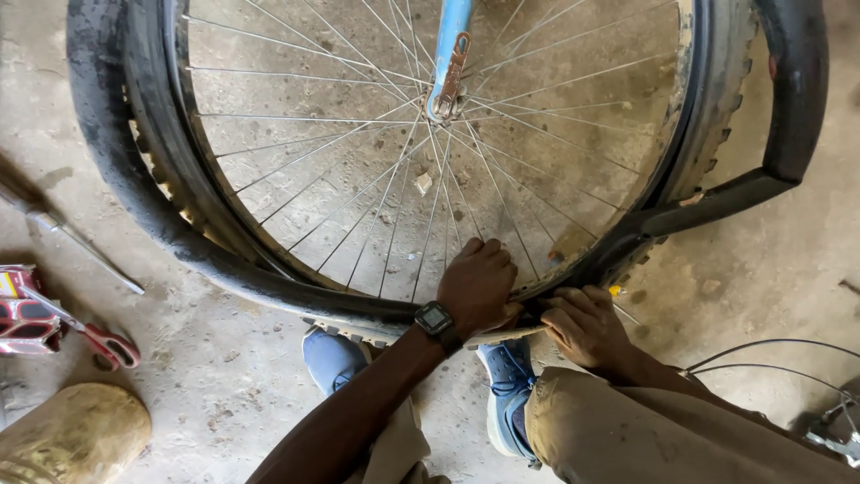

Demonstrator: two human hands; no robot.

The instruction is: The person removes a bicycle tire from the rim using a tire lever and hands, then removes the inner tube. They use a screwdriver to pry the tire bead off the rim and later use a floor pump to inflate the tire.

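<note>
Both hands at bicycle wheel point(430, 161) rim: left hand point(477, 285) fisted on a flat tyre lever point(506, 335), right hand point(584, 324) gripping the tyre point(717, 99) edge beside the inner tube point(797, 108).

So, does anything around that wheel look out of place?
Yes: the black inner tube hangs outside the tyre, looping off the wheel's right side instead of sitting inside. Both hands press at the bottom of the rim.

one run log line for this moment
left hand: pressing on wheel rim | right hand: gripping tyre edge | inner tube: hanging out | flat lever: between hands
</note>
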